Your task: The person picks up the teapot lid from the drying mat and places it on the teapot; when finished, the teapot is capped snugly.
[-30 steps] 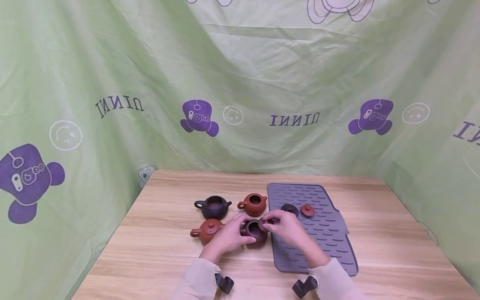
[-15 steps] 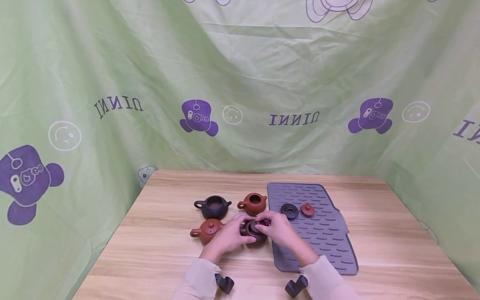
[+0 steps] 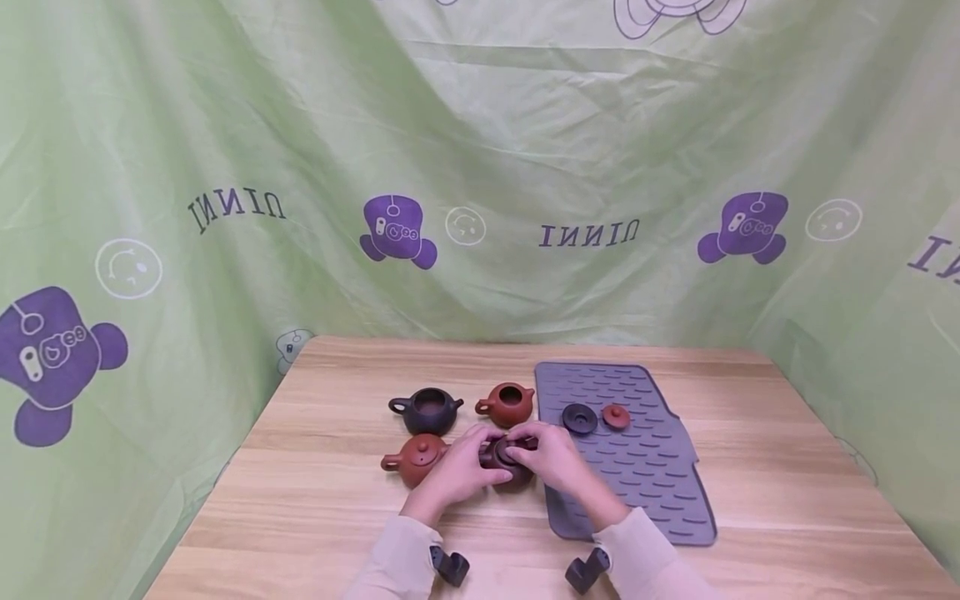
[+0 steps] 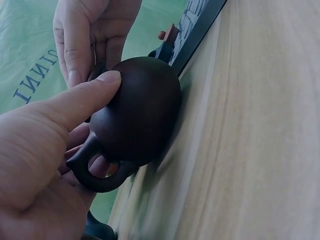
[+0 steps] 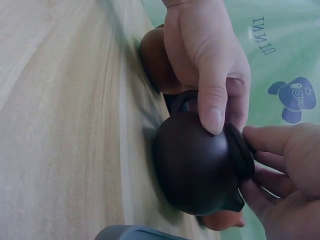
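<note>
A dark brown teapot (image 3: pixel 513 481) stands on the wooden table, just left of the grey mat. My left hand (image 3: pixel 461 471) grips its body from the left, the thumb (image 4: pixel 102 82) on the near side and the other fingers behind. The pot's looped handle (image 4: pixel 102 175) points toward that palm. With thumb and fingers, my right hand (image 3: pixel 553 457) pinches a dark brown lid (image 5: pixel 241 152) at the pot's mouth. The lid lies against the rim in the right wrist view; whether it is fully seated I cannot tell.
Behind stand a lidless black teapot (image 3: pixel 431 417) and a lidless reddish teapot (image 3: pixel 507 408). A lidded reddish teapot (image 3: pixel 418 463) is close by my left hand. On the grey mat (image 3: pixel 637 492) lie a black lid (image 3: pixel 580 419) and a red lid (image 3: pixel 617 417).
My right hand has moved left with the brown lid, from beside the pot's opening onto it. The left hand has kept its grip on the teapot.
</note>
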Available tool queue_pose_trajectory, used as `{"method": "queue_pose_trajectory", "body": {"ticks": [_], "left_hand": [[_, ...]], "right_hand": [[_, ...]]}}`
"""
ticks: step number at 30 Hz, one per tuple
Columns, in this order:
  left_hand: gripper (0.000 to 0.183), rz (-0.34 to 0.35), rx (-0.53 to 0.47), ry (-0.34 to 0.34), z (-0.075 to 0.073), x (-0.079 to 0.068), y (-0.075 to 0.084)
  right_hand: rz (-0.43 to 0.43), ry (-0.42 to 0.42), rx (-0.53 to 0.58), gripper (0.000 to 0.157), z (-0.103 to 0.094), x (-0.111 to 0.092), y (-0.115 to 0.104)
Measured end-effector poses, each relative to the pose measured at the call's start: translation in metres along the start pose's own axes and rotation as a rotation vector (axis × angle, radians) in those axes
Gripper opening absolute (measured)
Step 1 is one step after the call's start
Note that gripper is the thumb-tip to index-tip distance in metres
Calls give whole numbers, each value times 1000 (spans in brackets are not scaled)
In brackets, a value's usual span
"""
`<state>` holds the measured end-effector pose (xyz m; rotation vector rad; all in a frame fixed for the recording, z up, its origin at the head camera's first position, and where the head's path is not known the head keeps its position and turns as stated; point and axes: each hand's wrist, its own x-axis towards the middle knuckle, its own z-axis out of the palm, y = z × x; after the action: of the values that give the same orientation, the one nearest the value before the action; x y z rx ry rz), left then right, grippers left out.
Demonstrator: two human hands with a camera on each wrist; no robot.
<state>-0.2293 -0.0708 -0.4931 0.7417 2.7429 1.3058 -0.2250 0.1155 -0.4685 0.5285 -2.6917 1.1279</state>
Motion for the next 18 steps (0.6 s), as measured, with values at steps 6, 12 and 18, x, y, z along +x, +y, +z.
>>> {"method": "queue_pose_trajectory", "body": {"ticks": [6,12,18], "left_hand": [[50,25,-8,27,1,0,-2],[52,12,-14,26,1,-1,0],[54,-8,-12,17,0,-1,1]], "right_hand": [[-1,14,-1,14,3,-2,0],[18,26,-1,14,6,-4,2],[20,46,5,14,9,-6,4]]}}
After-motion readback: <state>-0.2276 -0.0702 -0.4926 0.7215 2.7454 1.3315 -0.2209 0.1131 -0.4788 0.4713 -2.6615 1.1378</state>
